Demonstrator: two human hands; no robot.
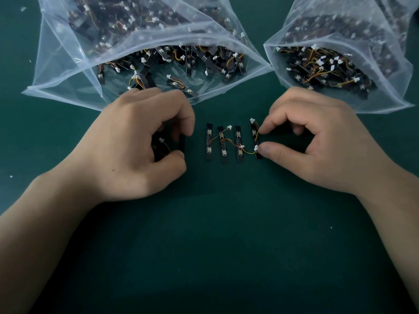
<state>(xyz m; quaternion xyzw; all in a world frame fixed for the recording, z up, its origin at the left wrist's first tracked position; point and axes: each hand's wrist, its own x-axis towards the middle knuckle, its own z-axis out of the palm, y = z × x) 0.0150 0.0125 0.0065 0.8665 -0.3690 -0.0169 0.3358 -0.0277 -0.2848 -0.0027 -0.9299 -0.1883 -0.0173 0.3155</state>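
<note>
- Black strips (pixel 223 145), each with small buttons and a thin wire, lie side by side in a row of four at the centre. The step in hand looks like setting them out in line, one by one.
- Surface (pixel 215 245): dark green, with wide open room from 4 to 8 o'clock. A gap for more strips shows at 9 o'clock of the row.
- Left bag (pixel 68 64) at 11 o'clock and right bag (pixel 385 41) at 1 o'clock are open-mouthed and full of like parts. Their plastic edges lie just behind the knuckles.
- Left hand (pixel 136 143), at 9 o'clock of the row: its grip is curled tight round the spare strips (pixel 158 148).
- Right hand (pixel 317 141), at 3 o'clock: thumb and forefinger pinch the rightmost strip (pixel 253 132) at its wire side.
- White connector (pixel 256 148) touches the thumb tip. The next move likely calls for a clean release, without dragging the wire that runs to the neighbouring strip.
</note>
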